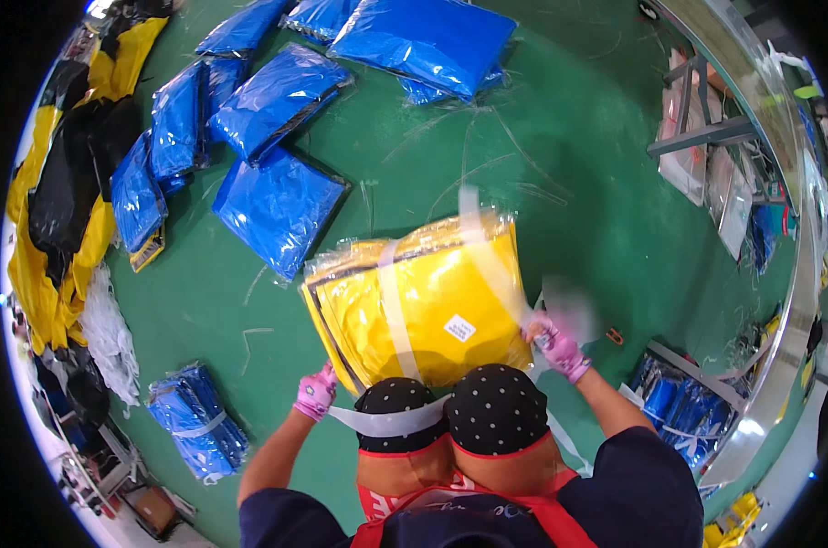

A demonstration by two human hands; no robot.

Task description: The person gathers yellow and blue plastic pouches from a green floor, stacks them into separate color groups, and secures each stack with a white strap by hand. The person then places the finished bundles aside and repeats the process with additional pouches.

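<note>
In front of my knees lies a stack of folded yellow items in clear plastic [441, 292], with a white label on top. One white strap [394, 310] crosses its middle. A second white strap [489, 260] slants over its right part, its upper end smeared by motion. My right hand [560, 349], in a pink patterned glove, is closed on this strap at the stack's right edge. My left hand [316, 393], gloved alike, is closed beside the near left corner; a length of white strap [386, 422] runs from it across my black dotted knee pads [498, 409].
Blue plastic-wrapped packages [281, 205] lie on the green floor [578, 119] ahead and to the left. A strapped blue bundle [197, 422] lies at lower left. Yellow and black fabric [76, 192] is heaped along the left. A metal-legged table [706, 137] stands at right.
</note>
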